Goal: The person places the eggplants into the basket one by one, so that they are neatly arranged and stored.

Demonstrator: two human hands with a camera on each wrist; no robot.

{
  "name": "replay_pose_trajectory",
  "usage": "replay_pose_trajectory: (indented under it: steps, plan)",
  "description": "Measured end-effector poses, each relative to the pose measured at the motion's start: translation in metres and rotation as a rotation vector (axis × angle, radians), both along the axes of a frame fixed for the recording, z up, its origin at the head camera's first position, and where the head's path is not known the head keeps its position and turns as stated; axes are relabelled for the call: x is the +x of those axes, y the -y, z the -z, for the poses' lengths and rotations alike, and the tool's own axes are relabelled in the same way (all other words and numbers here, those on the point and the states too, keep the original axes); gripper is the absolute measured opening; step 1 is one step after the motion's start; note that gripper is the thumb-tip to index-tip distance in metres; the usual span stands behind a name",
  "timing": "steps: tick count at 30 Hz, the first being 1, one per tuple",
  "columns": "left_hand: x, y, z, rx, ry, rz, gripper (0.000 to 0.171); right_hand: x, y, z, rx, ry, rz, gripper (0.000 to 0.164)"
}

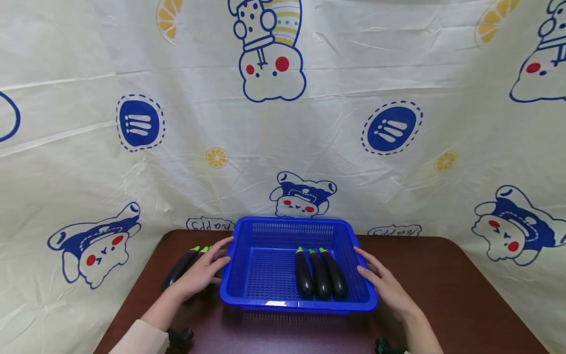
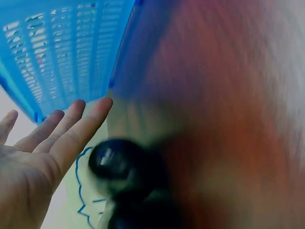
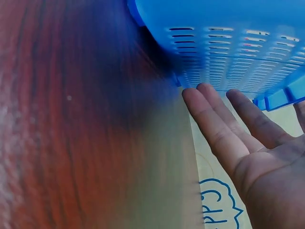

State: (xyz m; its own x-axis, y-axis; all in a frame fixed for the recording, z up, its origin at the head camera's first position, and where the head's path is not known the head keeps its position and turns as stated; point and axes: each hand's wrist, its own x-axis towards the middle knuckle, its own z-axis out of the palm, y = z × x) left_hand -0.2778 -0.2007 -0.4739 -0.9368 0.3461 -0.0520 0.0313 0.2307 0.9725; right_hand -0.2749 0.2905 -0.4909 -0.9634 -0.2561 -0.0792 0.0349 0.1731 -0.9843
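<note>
Head view: a blue basket [image 1: 327, 308] lies between the person's left hand [image 1: 203, 273] and right hand [image 1: 390, 291], over the dark table [image 1: 420, 278]. Its long axis runs side to side, from one hand toward the other; judged the relation that matters most here. Both hands reach its short ends with fingers extended and spread; neither is curled round the rim. Neither hand is clearly nearer the basket. Inside, three eggplants [image 1: 321, 278] lie side by side in the right half, stems toward the far wall, so nearer the right hand; load judged heavier on that side. Loose eggplants [image 1: 179, 270], at least two, lie just beside the left hand, outside the basket.

Left wrist view: fingers nearly straight, tips at the slotted wall, nothing grasped. Dark rounded shape [image 2: 114, 160] near the hand, blurred; identity uncertain.

Right wrist view: fingers likewise extended, tips at the opposite wall, palm holding nothing. Firmness of contact cannot be told on either side.
</note>
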Motion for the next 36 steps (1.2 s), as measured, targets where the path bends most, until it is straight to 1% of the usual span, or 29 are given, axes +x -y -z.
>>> replay_pose_trajectory:
  steps: [2,4,8,11,16,20,24,27,30,34,36]
  plan:
    - [0.000,0.005,-0.006,-0.038,-0.014,0.002,0.057,0.000,0.000,0.000,-0.005,0.003,-0.007,0.060]
    - [-0.001,0.011,-0.012,-0.084,-0.033,-0.010,0.056,0.001,0.000,0.001,-0.005,0.005,-0.012,0.060]
    - [-0.001,0.023,-0.024,-0.166,-0.106,-0.018,0.054,0.001,0.001,0.001,-0.002,0.010,-0.021,0.059]
    - [0.000,0.031,-0.032,-0.222,-0.158,-0.011,0.052,0.001,0.001,0.001,-0.001,0.014,-0.021,0.059]
    - [-0.002,0.047,-0.042,-0.361,-0.234,-0.006,0.050,0.001,0.001,0.001,-0.006,0.018,-0.019,0.059]
    - [-0.005,0.061,-0.048,-0.486,-0.313,-0.024,0.048,0.000,0.001,0.001,-0.011,0.011,-0.024,0.059]
    - [-0.008,0.072,-0.053,-0.622,-0.364,-0.031,0.048,0.000,0.000,0.001,-0.011,0.007,-0.028,0.059]
    - [-0.010,0.078,-0.055,-0.725,-0.358,-0.012,0.049,-0.001,0.000,0.002,-0.013,0.010,-0.026,0.059]
    - [-0.012,0.083,-0.053,-0.823,-0.306,0.003,0.052,-0.001,0.000,0.001,-0.013,0.010,-0.028,0.059]
    - [-0.015,0.090,-0.048,-0.901,-0.219,0.014,0.054,0.000,0.000,0.001,-0.015,0.007,-0.027,0.059]
    - [-0.017,0.093,-0.046,-0.921,-0.185,0.020,0.054,0.000,0.001,0.001,-0.018,0.002,-0.038,0.059]
